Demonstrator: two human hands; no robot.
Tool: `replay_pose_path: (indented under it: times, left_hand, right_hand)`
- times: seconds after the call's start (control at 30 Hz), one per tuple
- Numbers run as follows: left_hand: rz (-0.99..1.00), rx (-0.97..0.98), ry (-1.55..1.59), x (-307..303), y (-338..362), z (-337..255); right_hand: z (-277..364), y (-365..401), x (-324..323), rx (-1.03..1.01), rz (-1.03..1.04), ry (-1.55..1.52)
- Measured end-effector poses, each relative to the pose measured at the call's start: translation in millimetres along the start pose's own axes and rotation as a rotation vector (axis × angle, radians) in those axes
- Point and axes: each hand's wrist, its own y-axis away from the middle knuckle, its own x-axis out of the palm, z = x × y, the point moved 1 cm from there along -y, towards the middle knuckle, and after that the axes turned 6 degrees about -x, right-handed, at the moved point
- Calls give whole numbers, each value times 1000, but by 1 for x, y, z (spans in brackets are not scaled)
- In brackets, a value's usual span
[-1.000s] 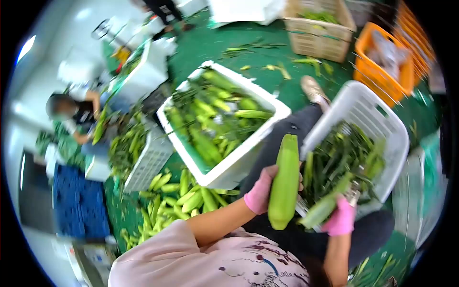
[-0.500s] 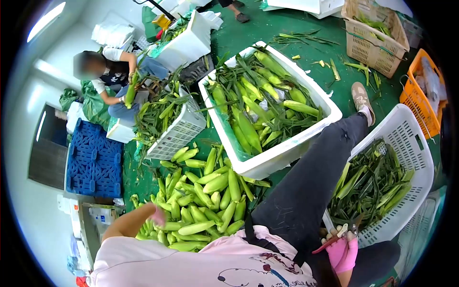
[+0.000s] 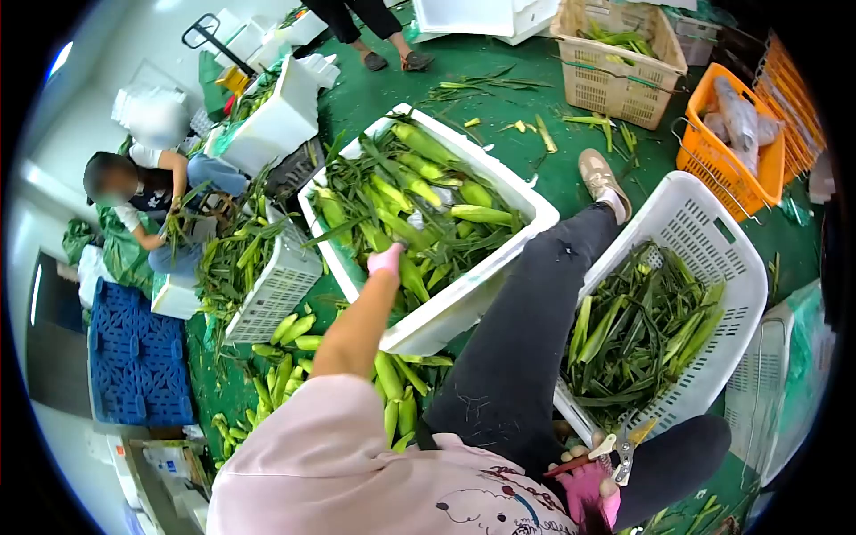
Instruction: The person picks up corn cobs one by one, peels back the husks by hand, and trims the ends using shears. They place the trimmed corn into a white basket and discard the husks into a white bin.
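My left hand (image 3: 385, 259), in a pink glove, reaches over the near side of the white foam box (image 3: 428, 332) and touches the unhusked corn (image 3: 412, 234) inside. Its fingers are mostly hidden among the ears and leaves, so their grip cannot be made out. Low at the right, my right hand (image 3: 588, 490), also pink-gloved with bare fingertips, is closed around red-handled pruning shears (image 3: 615, 450). Trimmed ears of corn (image 3: 390, 376) lie piled on the floor below my left forearm, partly covered by my arm and shirt.
A white basket (image 3: 744, 267) of stripped leaves stands by my right leg. An orange crate (image 3: 691, 165) and a beige crate (image 3: 615, 94) are beyond. At left, a seated person (image 3: 147, 192) handles leaves beside another leaf-filled crate (image 3: 285, 281). A blue pallet (image 3: 138, 357) leans nearby.
My left hand has moved from above the floor pile up and right into the foam box. My right hand still holds the pruning shears. The view has shifted; the seated person's ear is no longer visible.
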Motion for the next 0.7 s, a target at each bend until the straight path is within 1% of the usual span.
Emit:
replay_pose_path:
  times: [0.03, 0.1, 0.17, 0.2, 0.23, 0.27, 0.3, 0.37, 0.43, 0.47, 0.5, 0.57, 0.63, 0.67, 0.7]
  left_hand:
    - [486, 21, 413, -5, -26, 6]
    - [761, 283, 480, -41, 23, -35]
    - [843, 380, 559, -67, 76, -76]
    - [962, 485, 501, -80, 127, -102]
    - [1091, 592, 438, -84, 166, -123]
    - [1066, 826, 138, -75, 173, -135]
    - [988, 844, -78, -69, 205, -140]
    - [1124, 722, -92, -55, 268, -129]
    - [1399, 372, -91, -36, 301, -108]
    - [1569, 262, -33, -30, 315, -95]
    - [1679, 249, -35, -23, 329, -83]
    - [1579, 387, -242, -23, 364, -67]
    - [1586, 447, -288, -16, 385, -50]
    - [1569, 590, -324, -14, 393, -41]
    - [1548, 739, -350, -12, 400, -32]
  right_hand:
    - [-1, 1, -4, -9, 18, 8]
    - [-3, -7, -13, -63, 85, 69]
    - [-3, -20, -10, -104, 159, 125]
    - [12, -27, 32, -85, 157, 83]
    - [16, -36, 40, -77, 170, 175]
    - [21, -47, 46, -115, 248, 353]
    - [27, -57, 50, -160, 307, 532]
    - [33, -68, 75, -302, 213, 864]
    - [39, -77, 79, -455, 70, 1268]
    - [41, -79, 76, -526, 17, 1334]
    - [44, -81, 73, -592, -30, 1403]
    - [48, -78, 62, -645, -96, 1492]
    - [53, -72, 59, -701, -161, 1563]
    - [53, -71, 55, -737, -204, 1589]
    - [53, -71, 53, -727, -263, 1596]
